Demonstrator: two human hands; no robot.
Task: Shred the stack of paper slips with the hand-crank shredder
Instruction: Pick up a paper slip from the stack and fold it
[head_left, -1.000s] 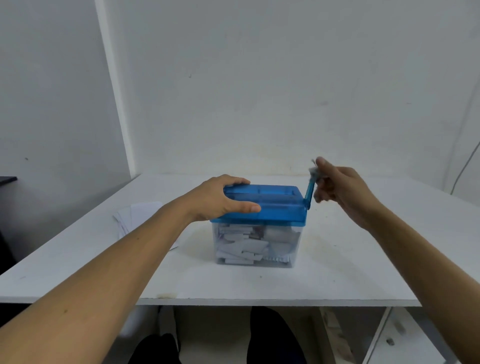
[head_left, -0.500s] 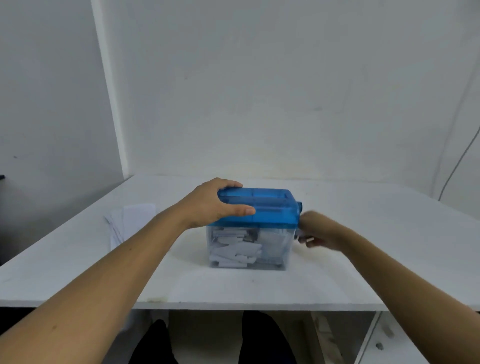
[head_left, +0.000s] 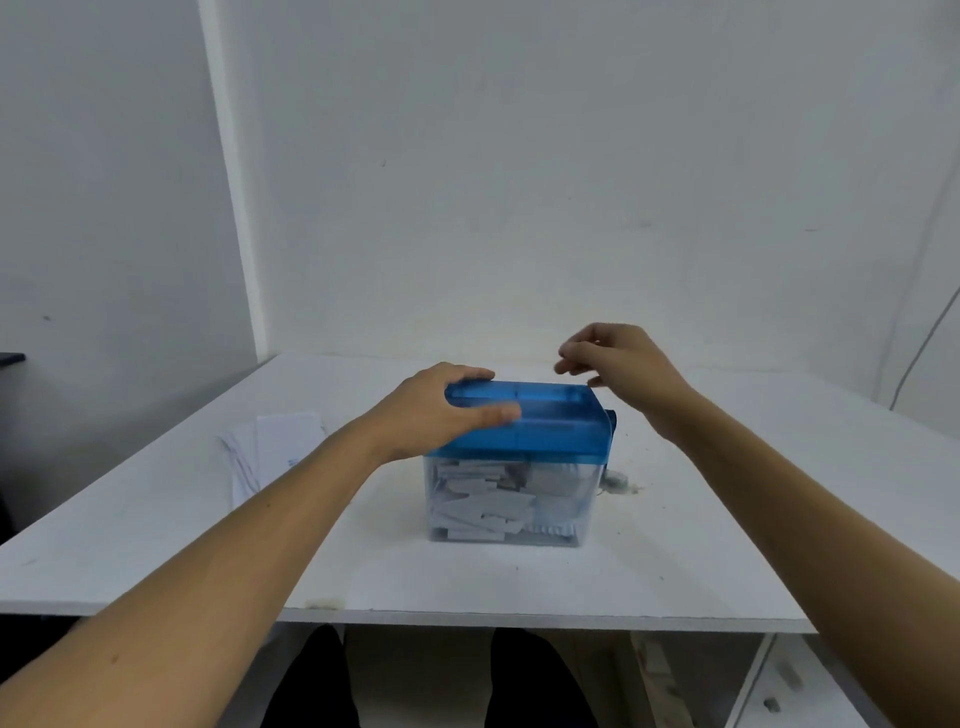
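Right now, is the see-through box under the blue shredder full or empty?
Mostly full. White paper pieces show through the clear bin, piled nearly up to the blue shredder top.

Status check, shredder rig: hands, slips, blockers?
Left hand grips shredder lid. Right hand hovers over lid, empty, off the crank. Paper slips stacked left, unfed. Nothing blocking.

Single view. The head-worn wide-angle camera looks forward and down from close behind the near edge of the table. The shredder sits at frame centre. The wall fills the upper half. Both arms enter from the lower corners.
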